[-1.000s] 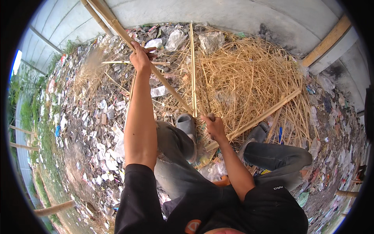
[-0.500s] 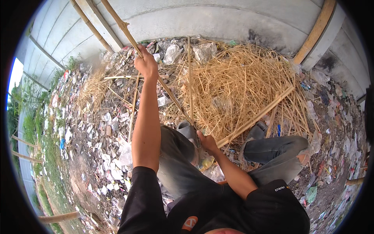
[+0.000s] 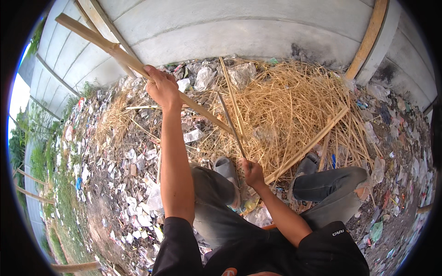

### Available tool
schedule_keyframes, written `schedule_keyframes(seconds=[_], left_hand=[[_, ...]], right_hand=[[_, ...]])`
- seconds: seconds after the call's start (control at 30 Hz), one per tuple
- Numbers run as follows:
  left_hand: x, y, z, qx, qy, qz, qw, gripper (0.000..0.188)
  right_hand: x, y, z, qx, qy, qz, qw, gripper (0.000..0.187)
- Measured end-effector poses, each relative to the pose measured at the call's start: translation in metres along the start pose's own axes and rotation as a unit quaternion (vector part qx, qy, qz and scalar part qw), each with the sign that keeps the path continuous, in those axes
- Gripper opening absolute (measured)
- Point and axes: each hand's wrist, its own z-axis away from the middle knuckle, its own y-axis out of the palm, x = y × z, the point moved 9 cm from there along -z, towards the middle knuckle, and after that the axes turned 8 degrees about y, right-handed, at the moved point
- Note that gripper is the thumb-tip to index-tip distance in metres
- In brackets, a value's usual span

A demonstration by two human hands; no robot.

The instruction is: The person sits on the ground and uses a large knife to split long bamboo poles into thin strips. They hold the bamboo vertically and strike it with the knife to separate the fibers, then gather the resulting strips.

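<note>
My left hand (image 3: pixel 163 89) grips a long bamboo pole (image 3: pixel 202 110) around its upper part. The pole slants from the upper left down toward the shavings, with a knotted joint above the hand. My right hand (image 3: pixel 253 172) is closed around the lower end of a long dark blade (image 3: pixel 231 124), its handle hidden in the fist. The blade points up and away from me and crosses near the pole's lower end; I cannot tell whether they touch. Just beyond, a thin bamboo strip (image 3: pixel 234 99) lies over the shavings.
A heap of straw-coloured bamboo shavings (image 3: pixel 276 101) spreads before my feet. A longer split bamboo piece (image 3: pixel 308 145) lies across its right side, by my sandal (image 3: pixel 307 163). Scattered plastic litter (image 3: pixel 133 184) covers the ground. A grey panel wall (image 3: pixel 244 39) stands behind.
The bamboo pole's upper end has swung left and down with my left hand. My right hand has shifted slightly right, and the blade now shows raised. The thin strip beyond has tilted.
</note>
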Motion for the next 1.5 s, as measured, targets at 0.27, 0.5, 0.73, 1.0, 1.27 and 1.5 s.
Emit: schedule_keyframes(seconds=[0.27,0.5,0.73,1.0,1.27,1.5], left_hand=[[-0.010,-0.031,-0.022,0.007,0.063,-0.088,0.994,0.061],[-0.004,-0.021,-0.009,0.012,0.086,-0.071,0.994,0.060],[-0.049,-0.012,-0.008,0.033,0.190,-0.154,0.969,0.068],[-0.021,-0.015,-0.005,0.016,0.146,-0.135,0.980,0.064],[-0.035,-0.007,0.014,0.015,0.050,-0.080,0.995,0.059],[-0.034,-0.004,0.009,0.053,0.121,-0.083,0.988,0.062]], right_hand=[[-0.045,-0.031,-0.013,-0.036,0.253,-0.101,0.961,0.070],[0.124,-0.014,0.019,0.065,-0.123,-0.180,0.974,0.059],[-0.146,0.018,0.019,0.031,0.333,-0.013,0.942,0.063],[0.050,-0.005,-0.019,0.076,0.063,-0.175,0.980,0.058],[-0.029,0.029,0.011,0.089,-0.002,0.047,0.995,0.056],[0.072,0.029,0.033,0.063,-0.139,0.016,0.988,0.051]])
